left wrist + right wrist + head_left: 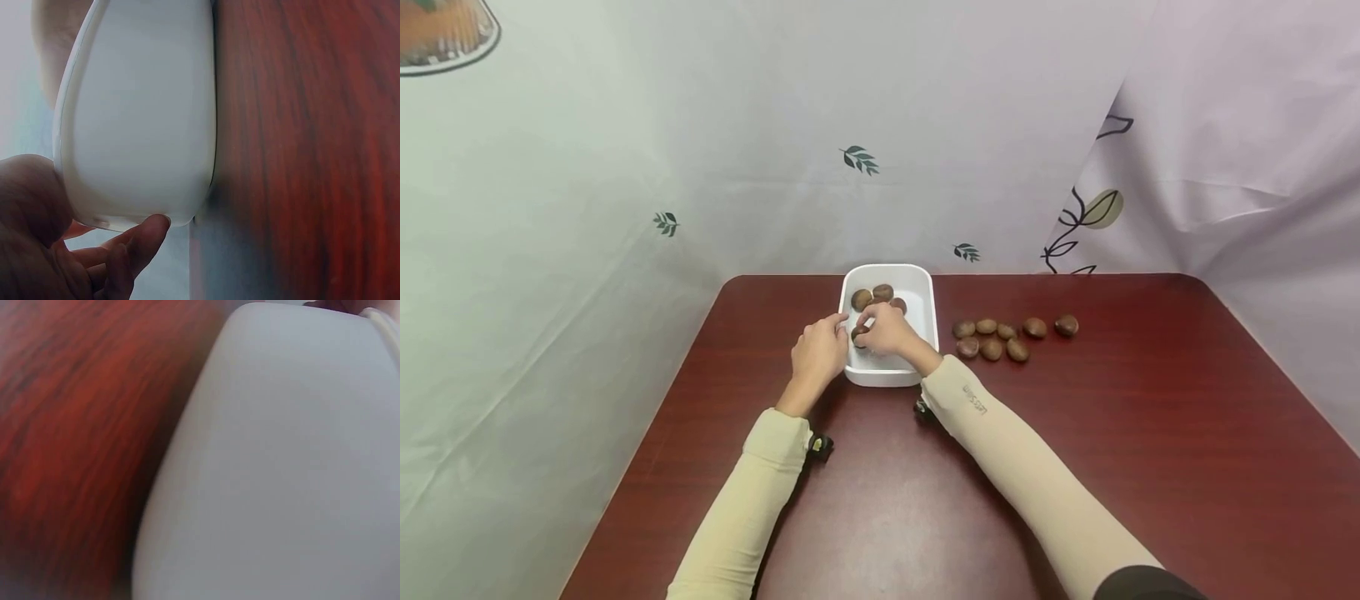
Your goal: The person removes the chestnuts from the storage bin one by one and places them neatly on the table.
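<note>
A white rectangular tray [891, 377] stands near the far edge of the table with several brown chestnuts [883, 292] inside. At its left side my left hand [818, 354] grips the wall; in the left wrist view the fingers [145, 244] lie against the outside and the thumb is at the rim. My right hand [891, 331] reaches into the tray and pinches a chestnut [860, 335] low near the left wall. That hand partly hides other chestnuts behind it. The right wrist view shows mostly the tray's outer wall [269, 456].
Right of the tray, several more chestnuts [991, 348] lie grouped on the dark red wooden table [880, 500]. One chestnut [1066, 325] sits at the right end of the group. A pale cloth [760, 125] with leaf prints hangs behind the table.
</note>
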### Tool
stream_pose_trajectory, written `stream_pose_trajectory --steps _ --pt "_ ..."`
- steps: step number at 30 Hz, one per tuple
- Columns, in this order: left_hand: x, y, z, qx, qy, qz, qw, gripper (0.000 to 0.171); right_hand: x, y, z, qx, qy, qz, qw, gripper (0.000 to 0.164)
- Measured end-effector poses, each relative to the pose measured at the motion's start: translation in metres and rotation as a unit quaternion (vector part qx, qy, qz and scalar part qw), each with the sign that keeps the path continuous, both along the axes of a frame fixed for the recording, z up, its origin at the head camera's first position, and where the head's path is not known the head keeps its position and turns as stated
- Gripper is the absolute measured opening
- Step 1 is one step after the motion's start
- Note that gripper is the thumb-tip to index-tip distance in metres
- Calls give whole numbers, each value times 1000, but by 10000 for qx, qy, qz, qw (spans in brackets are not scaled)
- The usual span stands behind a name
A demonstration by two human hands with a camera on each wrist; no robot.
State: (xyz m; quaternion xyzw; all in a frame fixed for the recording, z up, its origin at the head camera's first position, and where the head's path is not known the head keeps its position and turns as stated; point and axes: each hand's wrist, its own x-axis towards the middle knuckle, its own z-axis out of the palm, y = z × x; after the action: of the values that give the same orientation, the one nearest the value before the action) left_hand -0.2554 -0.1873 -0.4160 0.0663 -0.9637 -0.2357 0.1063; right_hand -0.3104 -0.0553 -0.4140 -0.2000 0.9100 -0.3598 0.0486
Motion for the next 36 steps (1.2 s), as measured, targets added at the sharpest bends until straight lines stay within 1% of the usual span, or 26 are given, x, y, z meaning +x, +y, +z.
stream_pose_trajectory --steps 3,8,14,20,25,32,36 --pt "-1 0 1 -10 13 7 10000 33 4 5 7 -122 -35 56 9999 19" --pt "-1 0 0 4 4 -6 10000 34 13 15 18 -540 -238 122 9982 20" --pt "0 0 1 58 -11 -1 10000 34 20 31 28 -752 -520 162 9957 18" --pt "0 0 1 79 5 -19 10000 35 23 50 30 -1152 -763 32 9904 16" --pt "0 0 1 67 34 5 10000 34 26 67 33 -1494 -927 -69 9844 19" --pt "0 1 1 85 23 1 10000 34 31 88 36 -1692 -1085 -41 9796 22" --pt "0 1 1 78 14 -12 10000 34 32 101 36 -1772 -1176 -98 9771 22"
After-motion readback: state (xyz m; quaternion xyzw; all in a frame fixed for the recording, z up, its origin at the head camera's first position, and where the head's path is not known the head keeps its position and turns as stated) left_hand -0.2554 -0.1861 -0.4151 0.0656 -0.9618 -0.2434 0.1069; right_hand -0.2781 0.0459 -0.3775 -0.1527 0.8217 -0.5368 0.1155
